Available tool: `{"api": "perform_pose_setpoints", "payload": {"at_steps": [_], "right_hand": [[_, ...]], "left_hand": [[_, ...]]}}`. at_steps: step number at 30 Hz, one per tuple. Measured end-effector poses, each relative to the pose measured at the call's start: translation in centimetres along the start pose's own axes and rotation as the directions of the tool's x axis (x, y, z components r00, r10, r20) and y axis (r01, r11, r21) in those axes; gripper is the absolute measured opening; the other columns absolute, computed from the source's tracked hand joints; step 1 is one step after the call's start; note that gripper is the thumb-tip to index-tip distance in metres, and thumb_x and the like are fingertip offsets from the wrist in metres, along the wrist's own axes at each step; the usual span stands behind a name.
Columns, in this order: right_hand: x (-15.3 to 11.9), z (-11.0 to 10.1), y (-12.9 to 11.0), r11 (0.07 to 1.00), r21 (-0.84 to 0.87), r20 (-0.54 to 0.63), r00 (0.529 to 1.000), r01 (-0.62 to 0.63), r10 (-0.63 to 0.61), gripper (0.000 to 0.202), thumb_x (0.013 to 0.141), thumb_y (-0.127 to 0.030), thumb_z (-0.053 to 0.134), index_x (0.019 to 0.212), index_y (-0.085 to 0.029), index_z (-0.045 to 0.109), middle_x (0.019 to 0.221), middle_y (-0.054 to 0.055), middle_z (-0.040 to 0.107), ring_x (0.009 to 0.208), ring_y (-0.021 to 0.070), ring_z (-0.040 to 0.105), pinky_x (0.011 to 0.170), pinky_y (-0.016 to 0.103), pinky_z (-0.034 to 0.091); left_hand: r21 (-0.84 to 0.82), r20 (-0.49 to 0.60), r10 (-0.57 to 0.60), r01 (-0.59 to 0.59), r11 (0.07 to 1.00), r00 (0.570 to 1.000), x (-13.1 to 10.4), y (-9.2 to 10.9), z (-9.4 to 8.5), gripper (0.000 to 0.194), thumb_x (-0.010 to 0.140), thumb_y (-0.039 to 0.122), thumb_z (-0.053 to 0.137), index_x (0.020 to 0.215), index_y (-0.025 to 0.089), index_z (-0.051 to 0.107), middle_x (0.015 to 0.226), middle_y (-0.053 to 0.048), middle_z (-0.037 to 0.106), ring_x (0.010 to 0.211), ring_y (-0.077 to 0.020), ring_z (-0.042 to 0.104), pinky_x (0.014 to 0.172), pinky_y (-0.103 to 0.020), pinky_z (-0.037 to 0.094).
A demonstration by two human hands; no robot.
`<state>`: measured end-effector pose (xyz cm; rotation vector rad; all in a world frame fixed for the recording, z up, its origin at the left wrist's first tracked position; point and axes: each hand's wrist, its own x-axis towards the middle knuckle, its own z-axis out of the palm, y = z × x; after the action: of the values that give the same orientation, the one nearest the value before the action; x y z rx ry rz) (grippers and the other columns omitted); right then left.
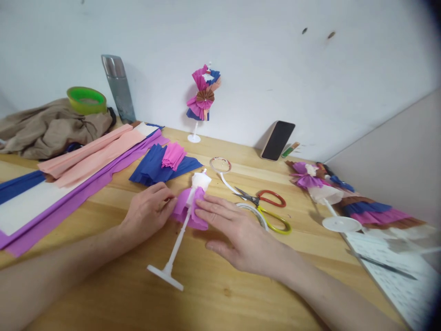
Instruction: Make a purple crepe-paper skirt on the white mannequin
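Observation:
A small white dress-form stand (178,241) lies tilted on the table, its base toward me and its bust pointing away. Purple crepe paper (200,219) wraps around its lower body like a skirt. My left hand (148,209) pinches the left edge of this paper between thumb and curled fingers. From the right, my right hand (241,230) rests its outstretched fingers flat on the paper and form, thumb apart. Just beyond lie folded blue crepe paper (151,163) and a pink pleated piece (174,156).
Scissors (257,200) and tape rolls (220,164) lie right of the form. Crepe strips (93,156) spread leftward. A dressed form (205,99), a bottle (119,87) and a phone (278,140) stand by the wall. More dressed forms (341,224) lie at right.

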<state>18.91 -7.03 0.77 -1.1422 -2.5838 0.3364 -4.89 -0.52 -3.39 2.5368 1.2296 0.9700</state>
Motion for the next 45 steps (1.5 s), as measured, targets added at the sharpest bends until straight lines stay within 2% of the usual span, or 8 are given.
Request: {"api": "perform_pose_setpoints", "payload": {"at_steps": [3,7,11,15,22,35,39,45], "right_hand": [[0.0,0.0,-0.3,0.999,-0.026,-0.004,1.000,0.020,-0.020,0.055,0.083,-0.016,0.066,0.136,-0.008,0.055,0.145,0.016,0.052,0.142,0.0300,0.039,0.116,0.049,0.037],[0.1,0.3,-0.4,0.997,-0.058,0.000,0.999,0.044,-0.044,0.048,0.087,-0.015,0.060,0.135,-0.007,0.056,0.143,0.015,0.055,0.140,0.0295,0.042,0.116,0.049,0.037],[0.1,0.8,-0.4,0.993,-0.097,0.012,0.998,0.062,-0.061,0.046,0.089,-0.013,0.054,0.135,-0.008,0.057,0.143,0.014,0.055,0.140,0.0294,0.042,0.117,0.049,0.036],[0.0,1.5,-0.4,0.987,-0.140,0.029,0.996,0.083,-0.080,0.046,0.092,-0.010,0.047,0.137,-0.009,0.054,0.146,0.014,0.053,0.140,0.0284,0.042,0.118,0.050,0.033],[-0.1,2.5,-0.2,0.975,-0.195,0.037,0.994,0.104,-0.099,0.050,0.088,-0.006,0.048,0.138,-0.011,0.052,0.150,0.015,0.047,0.142,0.0305,0.039,0.118,0.054,0.031],[0.1,2.0,-0.4,0.965,-0.182,-0.135,0.967,0.190,-0.216,0.042,0.086,-0.001,0.045,0.121,-0.013,0.065,0.128,0.012,0.067,0.131,0.0263,0.053,0.117,0.051,0.035],[-0.2,0.8,1.0,0.954,-0.240,-0.234,0.944,0.177,-0.234,0.035,0.090,-0.005,0.046,0.117,-0.015,0.066,0.119,0.012,0.072,0.117,0.0270,0.063,0.104,0.051,0.048],[-1.2,-1.8,5.2,0.958,-0.258,-0.207,0.976,-0.127,0.074,0.029,0.094,-0.020,0.043,0.100,-0.019,0.072,0.094,0.011,0.076,0.077,0.0257,0.072,0.065,0.039,0.059]], "left_hand": [[-0.022,-0.031,0.024,-0.025,0.999,0.999,-0.1,0.4,-0.4,0.015,0.090,0.027,0.052,0.093,0.018,0.063,0.084,-0.003,0.062,0.072,-0.0152,0.062,0.064,-0.027,0.050],[0.083,0.100,0.056,-0.064,0.994,0.993,-0.5,1.3,-0.3,0.032,0.079,0.022,0.058,0.110,0.018,0.059,0.103,-0.009,0.062,0.094,-0.0249,0.064,0.069,-0.034,0.054],[0.119,0.123,0.001,-0.015,0.993,0.992,-0.8,1.3,0.5,0.028,0.077,0.018,0.057,0.105,0.018,0.060,0.103,-0.009,0.062,0.092,-0.0249,0.065,0.065,-0.034,0.054],[0.088,0.012,0.029,-0.030,0.996,1.000,-0.8,0.8,1.0,0.011,0.087,0.021,0.055,0.092,0.018,0.063,0.089,-0.005,0.062,0.077,-0.0188,0.066,0.063,-0.029,0.053],[-0.067,-0.166,0.058,-0.070,0.995,0.984,0.2,0.9,0.8,0.017,0.090,0.014,0.052,0.078,0.016,0.065,0.074,-0.002,0.060,0.060,-0.0097,0.058,0.056,-0.019,0.047],[-0.230,-0.139,0.060,-0.091,0.969,0.988,0.0,1.3,1.1,0.014,0.090,0.016,0.056,0.080,0.015,0.067,0.073,-0.002,0.058,0.059,-0.0088,0.054,0.054,-0.019,0.044],[-0.299,-0.137,0.062,-0.101,0.949,0.989,-0.1,1.3,0.5,0.022,0.093,0.018,0.050,0.077,0.015,0.065,0.072,-0.002,0.057,0.061,-0.0098,0.054,0.058,-0.021,0.045],[-0.231,-0.105,0.104,-0.126,0.965,0.989,-0.3,1.3,0.0,0.039,0.096,0.020,0.039,0.058,0.017,0.049,0.060,0.000,0.048,0.053,-0.0096,0.045,0.053,-0.022,0.039]]}}
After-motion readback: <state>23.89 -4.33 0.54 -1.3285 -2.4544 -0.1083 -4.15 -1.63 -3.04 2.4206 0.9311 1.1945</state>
